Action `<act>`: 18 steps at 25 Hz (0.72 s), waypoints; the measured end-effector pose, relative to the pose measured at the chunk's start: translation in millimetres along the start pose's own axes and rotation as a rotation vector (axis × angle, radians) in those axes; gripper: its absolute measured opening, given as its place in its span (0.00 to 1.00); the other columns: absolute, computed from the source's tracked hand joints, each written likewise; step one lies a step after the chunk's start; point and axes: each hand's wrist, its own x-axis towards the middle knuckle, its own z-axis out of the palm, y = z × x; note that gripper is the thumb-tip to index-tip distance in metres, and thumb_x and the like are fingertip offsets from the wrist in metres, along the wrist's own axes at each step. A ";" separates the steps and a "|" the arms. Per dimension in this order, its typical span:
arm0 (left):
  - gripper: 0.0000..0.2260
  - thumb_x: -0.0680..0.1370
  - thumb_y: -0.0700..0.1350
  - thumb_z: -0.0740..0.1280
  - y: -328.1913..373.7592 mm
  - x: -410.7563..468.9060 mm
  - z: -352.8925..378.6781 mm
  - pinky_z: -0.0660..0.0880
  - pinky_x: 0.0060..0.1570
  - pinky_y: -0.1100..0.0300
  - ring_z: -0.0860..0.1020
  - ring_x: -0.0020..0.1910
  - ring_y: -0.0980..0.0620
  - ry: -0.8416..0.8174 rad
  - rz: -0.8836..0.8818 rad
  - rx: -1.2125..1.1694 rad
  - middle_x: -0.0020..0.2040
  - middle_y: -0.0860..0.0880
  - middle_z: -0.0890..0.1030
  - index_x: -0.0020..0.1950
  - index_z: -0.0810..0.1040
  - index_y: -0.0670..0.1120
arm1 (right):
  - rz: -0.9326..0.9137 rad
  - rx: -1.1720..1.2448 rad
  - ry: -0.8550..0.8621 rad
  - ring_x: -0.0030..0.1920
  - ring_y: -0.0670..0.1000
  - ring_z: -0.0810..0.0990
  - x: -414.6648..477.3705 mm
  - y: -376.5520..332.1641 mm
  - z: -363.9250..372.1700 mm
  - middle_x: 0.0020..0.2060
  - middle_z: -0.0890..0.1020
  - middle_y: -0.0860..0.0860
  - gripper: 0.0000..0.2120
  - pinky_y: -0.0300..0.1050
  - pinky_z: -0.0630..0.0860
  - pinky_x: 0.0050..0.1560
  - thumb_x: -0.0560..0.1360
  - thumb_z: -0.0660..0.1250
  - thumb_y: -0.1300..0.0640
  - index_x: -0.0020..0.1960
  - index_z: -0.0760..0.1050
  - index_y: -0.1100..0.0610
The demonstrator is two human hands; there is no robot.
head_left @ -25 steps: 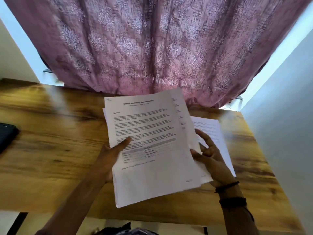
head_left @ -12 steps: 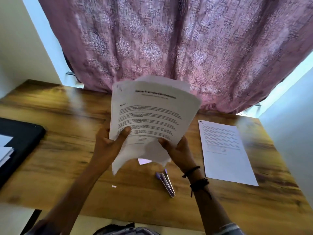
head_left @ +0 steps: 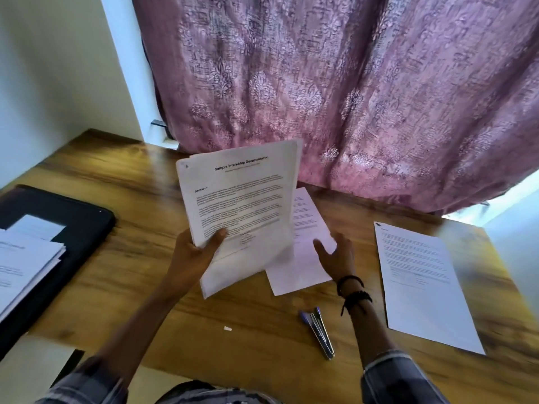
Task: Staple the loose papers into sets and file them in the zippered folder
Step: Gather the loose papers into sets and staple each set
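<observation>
Wood-grain desk [head_left: 140, 182] fills the head view, backed by a mauve patterned curtain [head_left: 350, 83] and pale walls. At the centre the left hand [head_left: 195, 252] holds a sheaf of printed papers [head_left: 239, 199] tilted up off the desk. Its thumb curls across the front near the lower left edge and its fingers are hidden behind. The top page is headed "Sample Internship Documentation". The sheets are uneven at the bottom, with one corner dropping below the rest.

The right hand [head_left: 335, 255] is spread open, palm down, on or just above a single printed sheet [head_left: 297, 275] that lies flat, partly under the sheaf. Blur hides whether the fingertips press it.

A slim stapler [head_left: 319, 330] with purple tips lies untouched near the front edge, just beside the right forearm. Another printed page [head_left: 423, 281] lies flat well to the right. At the far left a stack of papers [head_left: 26, 258] rests on the black zippered folder [head_left: 75, 225].

The step in hand looks like gathering pages into a set before stapling. To do it well, the person should first check whether the flat sheet belongs with the sheaf and slide it in if so. Both hands should then take the side edges and tap the bottom edge on the desk until the pages sit square.

A dark mark at the sheaf's top left corner may be a staple, but it is too small to tell, so it is worth checking. If that corner is bare, the left hand should pinch it firmly while the right fetches the stapler, because a one-handed grip low on the sheaf lets pages slide.
</observation>
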 end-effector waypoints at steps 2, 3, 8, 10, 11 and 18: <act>0.11 0.76 0.39 0.71 3.3 3.1 -1.4 0.76 0.44 0.71 0.82 0.51 0.64 0.001 -0.001 -0.003 0.48 0.66 0.83 0.57 0.80 0.49 | 0.115 -0.336 -0.075 0.67 0.61 0.66 14.0 17.6 -1.6 0.66 0.69 0.60 0.37 0.54 0.68 0.65 0.69 0.74 0.41 0.68 0.66 0.61; 0.11 0.76 0.38 0.71 5.0 5.3 -1.7 0.76 0.44 0.72 0.82 0.50 0.64 0.001 0.003 -0.013 0.47 0.66 0.83 0.57 0.80 0.48 | 0.154 -0.391 -0.128 0.68 0.61 0.65 16.4 21.0 -4.1 0.68 0.66 0.60 0.42 0.54 0.67 0.66 0.67 0.76 0.41 0.70 0.63 0.61; 0.13 0.72 0.44 0.73 12.1 16.2 -3.2 0.80 0.43 0.64 0.84 0.49 0.55 0.035 -0.069 -0.153 0.49 0.56 0.86 0.56 0.82 0.44 | 0.198 -0.365 -0.222 0.64 0.58 0.74 40.2 28.6 -11.3 0.65 0.74 0.58 0.54 0.50 0.75 0.60 0.52 0.82 0.37 0.70 0.67 0.61; 0.17 0.69 0.47 0.75 18.1 21.0 -1.3 0.81 0.49 0.51 0.84 0.50 0.48 0.015 -0.131 -0.189 0.52 0.49 0.86 0.56 0.82 0.44 | 0.232 -0.303 -0.225 0.61 0.58 0.77 43.3 30.9 -14.2 0.62 0.77 0.57 0.48 0.48 0.77 0.54 0.55 0.83 0.43 0.67 0.70 0.61; 0.17 0.69 0.47 0.75 23.2 22.6 0.4 0.81 0.51 0.46 0.84 0.50 0.46 -0.011 -0.153 -0.204 0.52 0.47 0.85 0.56 0.82 0.44 | 0.260 -0.295 -0.233 0.60 0.58 0.77 41.3 31.6 -15.9 0.61 0.78 0.57 0.45 0.47 0.77 0.51 0.57 0.83 0.45 0.66 0.70 0.61; 0.11 0.71 0.37 0.68 70.3 20.5 17.3 0.81 0.43 0.58 0.85 0.47 0.50 -0.345 -0.190 -0.419 0.49 0.49 0.86 0.52 0.83 0.46 | -0.017 0.153 -0.201 0.47 0.53 0.80 24.3 19.3 -20.5 0.49 0.83 0.55 0.11 0.46 0.73 0.46 0.72 0.72 0.64 0.53 0.78 0.60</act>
